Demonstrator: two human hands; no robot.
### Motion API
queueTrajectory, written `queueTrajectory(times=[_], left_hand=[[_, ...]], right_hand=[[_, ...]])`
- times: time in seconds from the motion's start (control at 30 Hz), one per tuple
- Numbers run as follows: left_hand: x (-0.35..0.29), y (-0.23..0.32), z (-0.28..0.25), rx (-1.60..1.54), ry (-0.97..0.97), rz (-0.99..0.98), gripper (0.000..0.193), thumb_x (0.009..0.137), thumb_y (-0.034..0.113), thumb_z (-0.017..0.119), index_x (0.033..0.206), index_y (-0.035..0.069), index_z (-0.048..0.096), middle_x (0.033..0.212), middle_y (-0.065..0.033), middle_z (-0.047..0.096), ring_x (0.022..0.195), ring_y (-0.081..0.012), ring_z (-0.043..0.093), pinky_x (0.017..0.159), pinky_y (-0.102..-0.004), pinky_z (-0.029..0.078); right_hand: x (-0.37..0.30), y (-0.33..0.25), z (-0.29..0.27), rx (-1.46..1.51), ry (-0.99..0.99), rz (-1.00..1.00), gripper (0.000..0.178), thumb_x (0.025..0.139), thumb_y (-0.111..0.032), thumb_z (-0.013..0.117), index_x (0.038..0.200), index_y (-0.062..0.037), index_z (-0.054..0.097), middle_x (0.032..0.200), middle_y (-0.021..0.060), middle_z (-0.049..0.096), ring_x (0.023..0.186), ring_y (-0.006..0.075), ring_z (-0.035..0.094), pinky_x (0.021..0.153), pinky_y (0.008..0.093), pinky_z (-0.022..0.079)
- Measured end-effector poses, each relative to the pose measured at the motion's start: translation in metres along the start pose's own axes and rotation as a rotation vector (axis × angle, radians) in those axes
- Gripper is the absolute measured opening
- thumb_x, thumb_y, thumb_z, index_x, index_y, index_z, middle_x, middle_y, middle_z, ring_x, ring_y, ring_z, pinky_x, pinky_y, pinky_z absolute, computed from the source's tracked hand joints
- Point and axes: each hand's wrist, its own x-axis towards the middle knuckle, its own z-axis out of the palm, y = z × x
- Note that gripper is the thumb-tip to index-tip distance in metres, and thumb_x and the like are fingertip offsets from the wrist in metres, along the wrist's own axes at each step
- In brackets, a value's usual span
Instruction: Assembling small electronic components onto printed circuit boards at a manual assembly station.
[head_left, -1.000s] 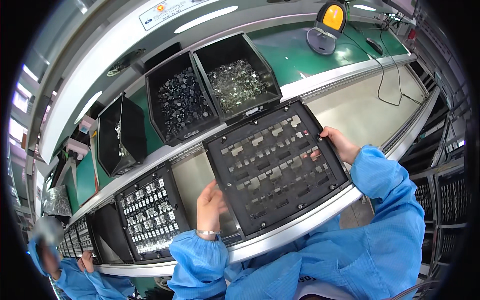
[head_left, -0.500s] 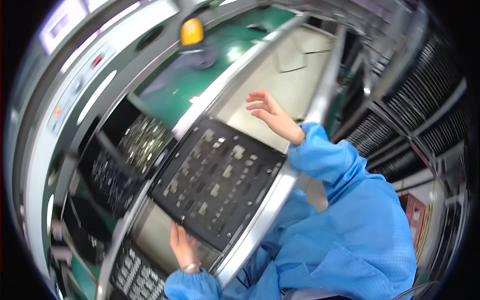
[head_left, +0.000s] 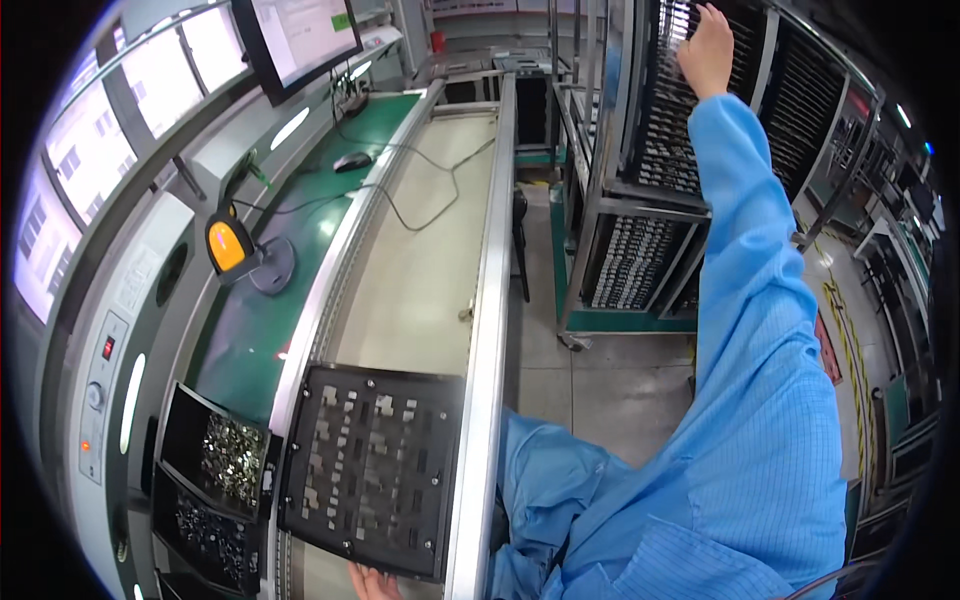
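Note:
A black fixture plate point(head_left: 375, 470) with rows of small pale metal pieces and dark recesses lies across the rails of a conveyor line. At its near edge my left hand point(head_left: 373, 582) shows only its fingers, which are stretched out and touch the edge; the rest is cut off by the picture's lower rim. My right arm reaches far up and to the right. There my right hand point(head_left: 708, 48) is raised in front of a rack point(head_left: 665, 130) of closely stacked dark trays. Its thumb and fingers are apart, and I see nothing held between them.
Left of the plate stand black bins of shiny small metal parts point(head_left: 232, 462) and dark small parts point(head_left: 205, 535). Beyond them are a yellow-and-dark scanner point(head_left: 230, 245) on a stand, a mouse point(head_left: 352, 161) and a monitor point(head_left: 295, 40). A cable point(head_left: 410, 225) loops over the conveyor bed point(head_left: 410, 290).
My view has turned toward the rack. My right hand has gone from above the conveyor up to the rack's trays. My left hand remains by the plate's near edge.

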Motion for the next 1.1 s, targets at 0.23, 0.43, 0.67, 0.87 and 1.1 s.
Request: queueTrajectory(times=[0.23,0.43,0.67,0.87,1.1], left_hand=[[-0.001,-0.006,0.002,-0.048,-0.035,0.107,0.053,0.086,0.009,0.047,0.137,0.002,0.033,0.118,-0.0109,0.051,0.098,-0.0239,0.051,0.082,-0.0380,0.043],[0.017,-0.019,-0.015,0.020,0.012,0.043,0.051,0.087,0.012,0.048,0.136,0.004,0.036,0.102,-0.0065,0.054,0.088,-0.0204,0.052,0.075,-0.0349,0.044],[0.014,-0.015,-0.007,0.055,0.020,0.049,0.040,0.089,0.019,0.054,0.125,0.005,0.045,0.103,-0.0076,0.057,0.087,-0.0186,0.054,0.073,-0.0324,0.044],[0.002,-0.008,0.003,0.025,0.051,0.052,0.040,0.090,0.021,0.054,0.125,0.003,0.045,0.109,-0.0096,0.057,0.094,-0.0196,0.054,0.079,-0.0342,0.043],[0.004,-0.008,-0.002,0.036,0.020,0.079,0.039,0.090,0.022,0.055,0.122,0.002,0.046,0.109,-0.0100,0.056,0.095,-0.0204,0.053,0.082,-0.0345,0.042]], right_hand=[[0.042,0.087,0.085,-0.411,-0.523,0.221,0.059,0.083,-0.013,0.044,0.140,-0.0142,0.028,0.148,0.0013,0.025,0.138,0.0195,0.019,0.109,0.0505,0.020],[0.061,0.097,0.091,-0.380,-0.672,0.199,0.061,0.083,-0.012,0.040,0.142,-0.0160,0.023,0.148,0.0020,0.028,0.138,0.0181,0.019,0.109,0.0538,0.017],[0.065,0.109,0.078,-0.308,-0.714,0.213,0.056,0.086,-0.011,0.035,0.140,-0.0166,0.025,0.138,0.0114,0.041,0.132,0.0237,0.034,0.107,0.0602,0.014],[0.066,0.068,-0.003,-0.283,-0.212,-0.111,0.017,0.072,-0.014,0.061,0.087,-0.0106,0.065,0.091,0.0077,0.057,0.094,0.0269,0.049,0.080,0.0351,0.041],[0.049,0.039,-0.132,-0.121,0.162,-0.372,0.020,0.080,-0.009,0.065,0.099,-0.0106,0.064,0.089,0.0038,0.058,0.090,0.0219,0.057,0.072,0.0316,0.047]])
